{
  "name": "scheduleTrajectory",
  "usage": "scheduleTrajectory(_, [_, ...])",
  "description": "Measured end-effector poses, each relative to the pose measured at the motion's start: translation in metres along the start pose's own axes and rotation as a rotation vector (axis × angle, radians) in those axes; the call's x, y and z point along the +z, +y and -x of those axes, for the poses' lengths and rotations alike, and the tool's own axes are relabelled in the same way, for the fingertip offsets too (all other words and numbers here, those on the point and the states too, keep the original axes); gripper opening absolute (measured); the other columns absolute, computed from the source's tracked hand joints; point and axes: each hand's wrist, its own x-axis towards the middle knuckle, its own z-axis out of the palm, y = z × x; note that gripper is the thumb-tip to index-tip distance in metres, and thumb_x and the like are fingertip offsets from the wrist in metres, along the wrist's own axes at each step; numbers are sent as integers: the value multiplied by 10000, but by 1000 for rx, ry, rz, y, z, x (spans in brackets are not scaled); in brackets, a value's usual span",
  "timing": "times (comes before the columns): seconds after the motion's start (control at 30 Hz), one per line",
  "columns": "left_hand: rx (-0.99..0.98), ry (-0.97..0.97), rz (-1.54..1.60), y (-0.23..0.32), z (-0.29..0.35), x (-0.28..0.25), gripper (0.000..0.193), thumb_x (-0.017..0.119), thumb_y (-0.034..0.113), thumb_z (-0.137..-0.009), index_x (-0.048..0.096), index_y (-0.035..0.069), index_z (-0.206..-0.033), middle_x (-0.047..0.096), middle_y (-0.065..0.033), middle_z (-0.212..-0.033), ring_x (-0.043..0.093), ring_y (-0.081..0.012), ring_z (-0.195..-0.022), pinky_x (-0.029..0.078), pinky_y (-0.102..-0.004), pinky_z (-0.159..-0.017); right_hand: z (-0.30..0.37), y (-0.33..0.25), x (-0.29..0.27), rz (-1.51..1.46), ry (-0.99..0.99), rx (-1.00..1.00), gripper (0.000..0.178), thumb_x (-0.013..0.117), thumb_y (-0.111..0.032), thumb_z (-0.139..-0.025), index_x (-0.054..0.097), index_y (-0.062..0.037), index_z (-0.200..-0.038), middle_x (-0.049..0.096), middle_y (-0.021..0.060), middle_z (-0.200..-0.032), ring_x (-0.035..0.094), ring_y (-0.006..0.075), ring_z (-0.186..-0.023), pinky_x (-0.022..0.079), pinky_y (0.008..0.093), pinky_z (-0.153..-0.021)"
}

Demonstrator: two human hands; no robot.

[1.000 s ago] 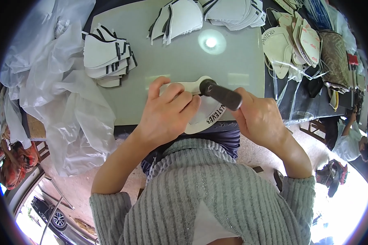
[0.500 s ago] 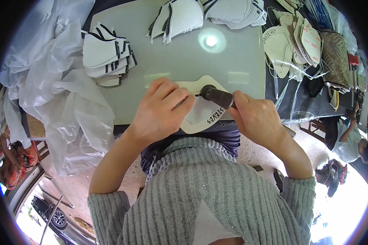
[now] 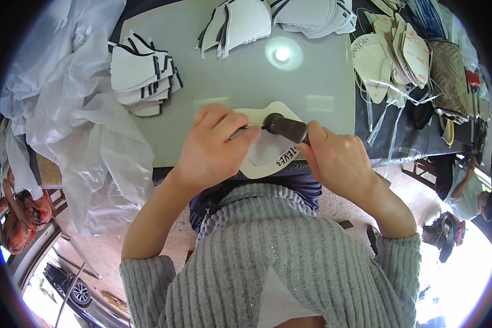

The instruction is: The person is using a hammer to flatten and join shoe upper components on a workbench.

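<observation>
My right hand [image 3: 339,156] is closed round the handle of a hammer [image 3: 290,130], whose dark, rounded head lies over the middle of a cream shoe-part template [image 3: 276,111]. Through the template's opening shows a white shoe piece [image 3: 265,148]. My left hand [image 3: 216,145] is closed at the template's left side, fingertips close to the hammer head. A slim dark piece [image 3: 238,133] sticks out between its fingers; its kind is hard to make out. The hammer head hides part of the template and the white piece beneath it.
White pieces with black edging [image 3: 134,71] lie stacked at left, with more stacks [image 3: 249,22] at the back. Cream templates [image 3: 373,63] and a brown patterned pouch [image 3: 448,76] are at right. Clear plastic sheeting [image 3: 87,136] hangs at left. Other people are at both sides.
The hammer head has shifted slightly left, closer to my left fingertips, and my right hand has moved with it. My left hand and the template have hardly moved.
</observation>
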Motion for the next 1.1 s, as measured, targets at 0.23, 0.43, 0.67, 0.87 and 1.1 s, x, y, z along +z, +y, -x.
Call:
scheduleTrajectory(0.23, [25, -4, 43, -8, 7, -4, 329, 721, 4, -659, 714, 64, -982, 614, -37, -937, 575, -263, -835, 484, -384, -731, 0, 1, 2, 21, -21, 29, 316, 621, -317, -953, 501, -42, -851, 575, 83, -601, 619, 274, -480, 480, 375, -428])
scheduleTrajectory(0.43, [26, -10, 14, -8, 7, -3, 327, 725, 2, -658, 711, 60, -979, 612, -51, -939, 578, -275, -843, 486, -395, -744, 1, -4, -13, -157, 149, 18, 312, 629, -297, -949, 489, -41, -839, 575, 87, -613, 612, 287, -490, 471, 381, -424])
scheduleTrajectory(0.67, [-22, 16, 84, -9, 4, -4, 281, 704, 12, -680, 712, 62, -956, 603, -46, -948, 583, -264, -868, 501, -383, -778, -5, -10, -4, -38, -22, -8, 325, 621, -298, -955, 468, -44, -820, 547, 80, -605, 589, 284, -472, 454, 385, -415])
scheduleTrajectory(0.87, [-69, 37, 97, -4, 8, -3, 281, 694, 2, -689, 717, 68, -961, 599, -49, -933, 579, -272, -875, 480, -390, -785, -5, -7, -5, -1, -42, -16, 312, 613, -291, -961, 484, -31, -846, 563, 89, -612, 615, 274, -490, 470, 377, -423])
scheduleTrajectory(1.1, [-220, 175, 91, 14, 13, 9, 303, 676, -70, -705, 717, 29, -989, 603, -73, -913, 573, -313, -867, 476, -394, -780, -6, -3, 1, -21, -8, 38, 303, 619, -281, -958, 495, -23, -857, 576, 83, -609, 625, 273, -493, 481, 373, -433])
